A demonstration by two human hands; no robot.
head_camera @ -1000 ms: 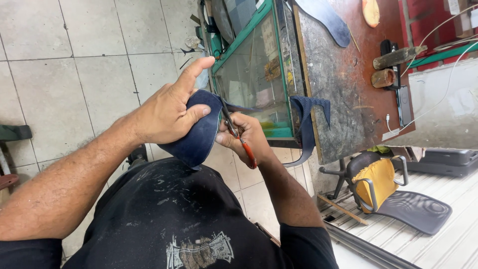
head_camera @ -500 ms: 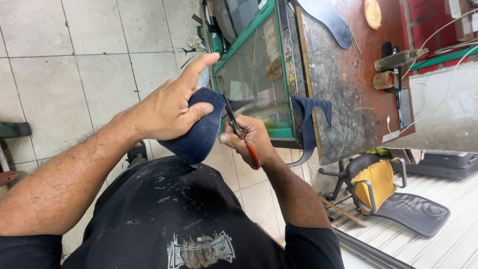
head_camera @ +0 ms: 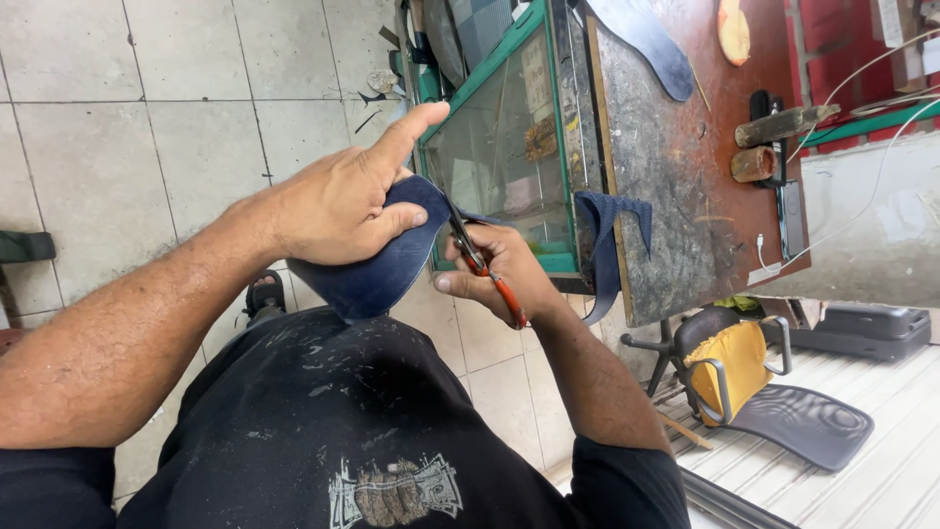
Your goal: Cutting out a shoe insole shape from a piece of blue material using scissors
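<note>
Barely shifted since the frame a second before: left hand (head_camera: 338, 206) held in the same pose, forefinger pointing up and away, right hand (head_camera: 494, 269) kept at the same spot just beside it. Clamped over the top of a dark blue, curved sheet of shoe-sole material (head_camera: 377, 269), the left hand's thumb and fingers pressed the piece from above, holding it in mid-air over the lap, above the pale tiled floor (head_camera: 108, 147). Closed around the orange handles of a pair of scissors (head_camera: 480, 260), the right hand kept the blades set against the sheet's right edge; blade gap too small to make out. Worn below: a black printed T-shirt (head_camera: 343, 431), dusted with pale marks. Farther off, a green-framed glass cabinet (head_camera: 509, 147), and to its right a scarred brown worktable (head_camera: 685, 167), with a dark blue textured strip (head_camera: 607, 235) hanging over its near edge. Lying on the far part of the table: a dark sole-shaped cutout (head_camera: 646, 39) and a wooden-handled tool (head_camera: 778, 127). On the right, near side: a chair with a yellow backrest (head_camera: 729, 367).
</note>
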